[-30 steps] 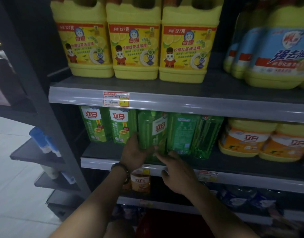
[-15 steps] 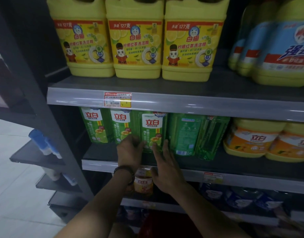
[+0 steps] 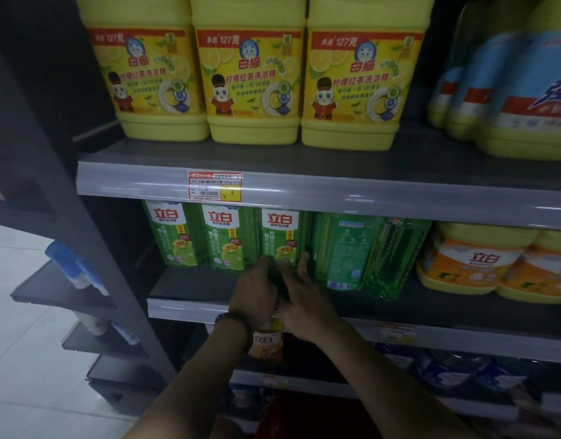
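Three green dish-soap bottles stand label-forward on the middle shelf [image 3: 193,286]; the third one [image 3: 280,236] is the one I am handling. My left hand [image 3: 255,293], with a dark band on its wrist, rests against the bottle's lower left front. My right hand [image 3: 304,296] touches the lower right front with straight fingers pointing up. The hands nearly meet and hide the bottle's base. To its right, two more green bottles [image 3: 342,251] stand turned, with back or side facing out.
Large yellow jugs [image 3: 253,83] and blue-labelled bottles [image 3: 526,90] fill the shelf above. Orange-labelled yellow jugs [image 3: 469,261] stand at the right of the middle shelf. A small orange bottle [image 3: 266,343] sits on the shelf below. Side shelves at the left [image 3: 70,267] hold blue-capped items.
The third green bottle turned label-forward and now lines up with its neighbours. Both hands slid down from its sides and came together at its base.
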Demonstrator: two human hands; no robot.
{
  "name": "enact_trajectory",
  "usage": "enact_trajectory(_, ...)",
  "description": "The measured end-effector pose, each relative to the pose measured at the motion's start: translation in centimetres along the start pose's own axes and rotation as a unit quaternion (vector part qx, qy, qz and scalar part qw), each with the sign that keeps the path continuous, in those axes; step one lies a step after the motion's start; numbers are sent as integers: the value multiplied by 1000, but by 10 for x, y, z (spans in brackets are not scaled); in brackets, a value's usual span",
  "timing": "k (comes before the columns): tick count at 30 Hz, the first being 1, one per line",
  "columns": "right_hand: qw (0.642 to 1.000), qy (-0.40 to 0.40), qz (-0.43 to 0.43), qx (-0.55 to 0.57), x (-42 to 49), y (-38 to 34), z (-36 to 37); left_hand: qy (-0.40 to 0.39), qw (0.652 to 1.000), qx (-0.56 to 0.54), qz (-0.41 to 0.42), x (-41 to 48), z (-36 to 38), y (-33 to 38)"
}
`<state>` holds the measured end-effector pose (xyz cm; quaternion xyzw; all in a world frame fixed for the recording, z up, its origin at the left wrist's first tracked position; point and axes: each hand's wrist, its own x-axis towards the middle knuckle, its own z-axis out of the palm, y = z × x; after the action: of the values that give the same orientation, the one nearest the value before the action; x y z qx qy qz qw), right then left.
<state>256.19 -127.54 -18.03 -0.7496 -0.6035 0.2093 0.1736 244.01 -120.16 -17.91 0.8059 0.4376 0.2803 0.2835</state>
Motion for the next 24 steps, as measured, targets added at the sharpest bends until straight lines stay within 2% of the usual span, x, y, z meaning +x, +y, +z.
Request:
enact_trajectory(8, 998, -13, -26, 63, -5, 3, -18, -50, 998, 29, -18, 4, -23, 15)
enact_trajectory(10, 997, 7, -27, 72, -12, 1, -24, -32, 999, 32, -18, 0, -27, 21)
enact_trajectory(13, 990, 82, 4, 118, -31, 1, -33, -8, 1000, -10, -13, -9, -26, 34)
enact_trajectory(17, 948, 185, 51, 253, -72, 23, -34, -51, 996, -79, -1, -18, -12, 52)
enact_trajectory(24, 888, 212, 118, 390, -85, 51, -36, -77, 975, -207, 2, -13, 7, 102)
